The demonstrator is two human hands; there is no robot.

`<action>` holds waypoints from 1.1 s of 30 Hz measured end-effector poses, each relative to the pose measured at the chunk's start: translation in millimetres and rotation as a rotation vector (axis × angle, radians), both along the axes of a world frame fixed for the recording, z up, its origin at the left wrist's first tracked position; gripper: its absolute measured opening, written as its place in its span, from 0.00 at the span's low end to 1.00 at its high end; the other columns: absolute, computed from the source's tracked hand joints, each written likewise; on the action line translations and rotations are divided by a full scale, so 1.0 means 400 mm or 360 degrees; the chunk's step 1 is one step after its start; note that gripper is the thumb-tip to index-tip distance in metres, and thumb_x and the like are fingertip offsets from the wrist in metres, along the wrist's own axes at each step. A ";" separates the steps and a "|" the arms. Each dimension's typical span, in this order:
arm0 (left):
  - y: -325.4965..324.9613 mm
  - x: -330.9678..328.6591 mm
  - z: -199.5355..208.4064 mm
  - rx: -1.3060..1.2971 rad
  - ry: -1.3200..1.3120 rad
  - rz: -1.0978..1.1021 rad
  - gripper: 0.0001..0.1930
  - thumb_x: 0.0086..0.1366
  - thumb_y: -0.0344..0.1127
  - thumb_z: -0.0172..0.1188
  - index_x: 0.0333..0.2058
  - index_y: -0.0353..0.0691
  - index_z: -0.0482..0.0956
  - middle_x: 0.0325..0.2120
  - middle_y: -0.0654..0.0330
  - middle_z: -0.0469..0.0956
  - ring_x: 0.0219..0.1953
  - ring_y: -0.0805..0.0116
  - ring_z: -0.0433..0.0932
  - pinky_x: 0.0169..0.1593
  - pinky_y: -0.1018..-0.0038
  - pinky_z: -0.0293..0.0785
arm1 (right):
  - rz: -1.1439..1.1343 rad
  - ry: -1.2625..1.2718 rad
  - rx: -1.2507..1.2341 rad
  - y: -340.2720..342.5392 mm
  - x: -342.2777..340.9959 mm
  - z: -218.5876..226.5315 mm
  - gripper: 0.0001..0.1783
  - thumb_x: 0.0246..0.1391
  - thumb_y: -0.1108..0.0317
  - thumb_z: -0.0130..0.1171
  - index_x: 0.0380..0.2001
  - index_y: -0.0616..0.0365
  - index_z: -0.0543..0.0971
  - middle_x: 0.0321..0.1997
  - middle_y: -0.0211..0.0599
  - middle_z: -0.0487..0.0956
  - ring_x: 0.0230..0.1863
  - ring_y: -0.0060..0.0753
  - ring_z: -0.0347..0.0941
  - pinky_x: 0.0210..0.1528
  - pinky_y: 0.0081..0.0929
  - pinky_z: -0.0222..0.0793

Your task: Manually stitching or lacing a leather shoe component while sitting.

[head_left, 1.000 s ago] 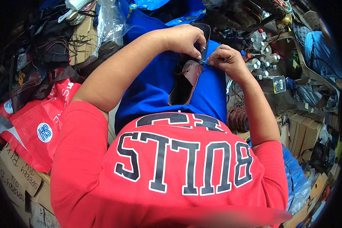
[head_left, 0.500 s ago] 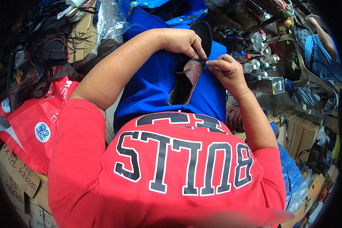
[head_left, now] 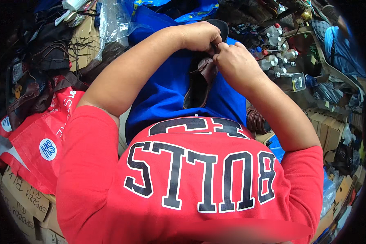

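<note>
A brown leather shoe (head_left: pixel 208 72) with metal eyelets rests on my lap, its dark opening toward me. Beyond my hands its rounded black end (head_left: pixel 220 26) sticks out. My left hand (head_left: pixel 201 35) is closed at the front of the shoe, fingers curled down. From the other side, my right hand (head_left: pixel 234 59) meets it, thumb and fingers pinched together. A small dark strip shows where the fingertips come together; whether it is lace or part of the shoe I cannot tell. My hands cover the middle of the shoe.
Blue cloth (head_left: pixel 154 89) covers my lap. To the left lie a red bag (head_left: pixel 32 134), cardboard (head_left: pixel 85 44) and dark leather pieces with laces (head_left: pixel 28 87). Several bottles (head_left: pixel 268 63) stand at the right, near a coil of brown cord (head_left: pixel 257 120) and cardboard boxes (head_left: pixel 327 128).
My right hand has turned and moved up and left, close against my left hand. My left hand has shifted up slightly, and the shoe has turned a little, showing less of its eyelet flap.
</note>
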State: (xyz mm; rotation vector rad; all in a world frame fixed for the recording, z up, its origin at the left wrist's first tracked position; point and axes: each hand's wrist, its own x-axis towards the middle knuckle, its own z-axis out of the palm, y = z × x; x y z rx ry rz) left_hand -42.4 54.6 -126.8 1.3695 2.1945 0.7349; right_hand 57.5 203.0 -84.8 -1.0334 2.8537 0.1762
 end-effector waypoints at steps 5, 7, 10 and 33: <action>-0.014 -0.019 -0.032 0.0058 -0.0166 0.0060 0.12 0.43 0.30 0.67 0.30 0.41 0.82 0.30 0.59 0.75 0.37 0.61 0.75 0.43 0.71 0.70 | -0.0111 -0.0108 -0.0371 0.034 0.008 0.000 0.07 0.44 0.74 0.54 0.26 0.56 0.81 0.32 0.42 0.77 0.35 0.43 0.76 0.41 0.36 0.68; -0.011 -0.012 -0.040 0.0076 -0.0233 0.0110 0.12 0.42 0.30 0.68 0.30 0.41 0.82 0.31 0.60 0.75 0.38 0.61 0.74 0.43 0.72 0.70 | -0.0175 -0.0097 -0.0484 0.037 0.004 -0.022 0.09 0.45 0.76 0.52 0.30 0.56 0.80 0.33 0.46 0.76 0.36 0.48 0.75 0.39 0.37 0.70; -0.019 0.024 -0.037 0.0298 0.0180 0.0296 0.15 0.38 0.30 0.70 0.30 0.41 0.81 0.37 0.59 0.74 0.41 0.60 0.74 0.48 0.70 0.70 | -0.0390 -0.0267 -0.0794 0.031 -0.015 -0.066 0.07 0.45 0.74 0.57 0.31 0.58 0.78 0.28 0.44 0.76 0.32 0.44 0.75 0.34 0.35 0.70; -0.172 0.109 0.002 0.2103 -0.2365 0.1172 0.23 0.69 0.49 0.44 0.16 0.45 0.67 0.29 0.61 0.73 0.39 0.64 0.71 0.51 0.64 0.64 | -0.1711 -0.1603 -0.4239 0.185 -0.037 -0.215 0.22 0.63 0.54 0.44 0.22 0.57 0.72 0.24 0.35 0.75 0.30 0.34 0.72 0.46 0.32 0.70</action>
